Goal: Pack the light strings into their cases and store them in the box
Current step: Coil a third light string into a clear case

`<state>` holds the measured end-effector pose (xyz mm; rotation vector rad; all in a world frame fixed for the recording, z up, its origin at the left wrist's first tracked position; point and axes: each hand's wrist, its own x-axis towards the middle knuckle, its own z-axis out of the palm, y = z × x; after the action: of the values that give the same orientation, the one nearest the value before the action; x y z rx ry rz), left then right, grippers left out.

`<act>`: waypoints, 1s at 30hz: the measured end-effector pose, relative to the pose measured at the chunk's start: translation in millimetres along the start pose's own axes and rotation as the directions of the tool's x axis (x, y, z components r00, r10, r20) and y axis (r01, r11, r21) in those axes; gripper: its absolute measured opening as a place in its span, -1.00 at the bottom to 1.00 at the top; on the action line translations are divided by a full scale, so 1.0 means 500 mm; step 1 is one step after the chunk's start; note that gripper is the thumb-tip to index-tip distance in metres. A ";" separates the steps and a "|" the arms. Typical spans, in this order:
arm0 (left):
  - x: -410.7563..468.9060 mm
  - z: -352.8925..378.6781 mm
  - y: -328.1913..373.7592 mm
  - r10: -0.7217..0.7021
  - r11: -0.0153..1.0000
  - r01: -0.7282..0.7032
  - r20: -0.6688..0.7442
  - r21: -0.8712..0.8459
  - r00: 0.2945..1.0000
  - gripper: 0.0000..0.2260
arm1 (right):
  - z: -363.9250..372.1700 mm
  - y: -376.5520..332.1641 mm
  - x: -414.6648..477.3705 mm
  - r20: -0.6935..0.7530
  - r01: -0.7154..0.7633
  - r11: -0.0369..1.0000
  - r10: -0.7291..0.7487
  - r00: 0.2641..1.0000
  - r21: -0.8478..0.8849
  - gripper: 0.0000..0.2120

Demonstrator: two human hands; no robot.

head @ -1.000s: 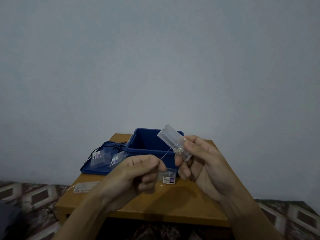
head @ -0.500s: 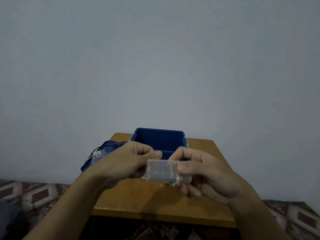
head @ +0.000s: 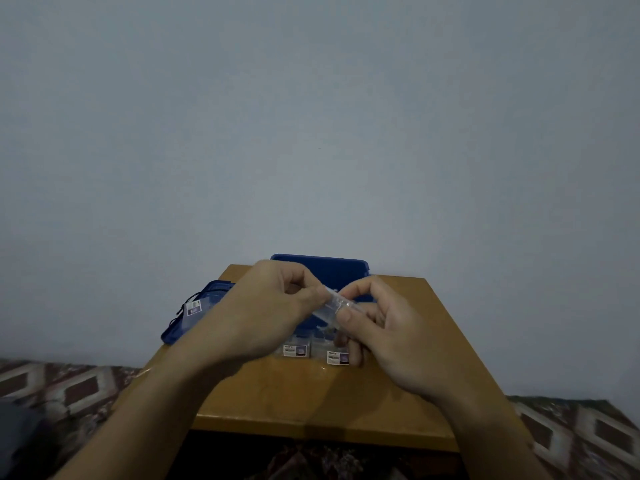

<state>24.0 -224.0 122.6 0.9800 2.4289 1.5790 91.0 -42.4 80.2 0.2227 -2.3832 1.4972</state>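
Step in hand, by judgement: packing and closing of one clear case (head: 330,306). Held tilted in the air above the table (head: 311,403), just in front of the box (head: 346,268). Gripped at the left end by the left hand (head: 263,313), fingers curled and pinching. Pinched at the right end by the right hand (head: 388,337), between thumb and forefinger, remaining fingers curled beneath. No clear sight of a light string through the plastic; cannot confirm contents or whether fully shut.

Called for next, by judgement: press the closure home, check for wire caught in the seam, then carry forward over the box rim and lower inside. Light grip advised, given thin plastic likely to flex.

Box: blue, open, at the far edge of the table, interior hidden behind the hands. Lid (head: 180,332) off, lying at the table's left edge. On the lid: second case (head: 202,311), dark cord beside it. On the table beneath the hands: third case (head: 298,341) and fourth case (head: 334,348), side by side, not yet boxed.

Labels: small white stickers (head: 294,350) on the second, third and fourth cases, each with a dark picture panel and lines of print. Too small to read; no brand or word legible.
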 end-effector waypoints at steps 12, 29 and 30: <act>-0.033 0.052 -0.027 -0.103 0.892 0.042 -0.112 -0.451 0.988 -0.80 | 0.005 -0.017 0.002 -0.131 0.103 0.988 -0.087 0.988 0.117 -0.81; -0.023 0.047 -0.064 0.068 0.973 -0.082 -0.071 -0.215 0.995 -0.77 | 0.007 -0.008 0.004 -0.092 0.047 0.942 -0.017 0.996 0.333 -0.70; -0.024 0.049 -0.065 0.072 0.972 -0.086 -0.072 -0.219 0.995 -0.77 | 0.007 -0.008 0.003 -0.093 0.044 0.938 -0.013 0.996 0.343 -0.72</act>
<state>28.2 -219.8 80.7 1.0111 2.2128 1.8864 90.0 -47.4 82.9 0.2619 -2.0261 1.8640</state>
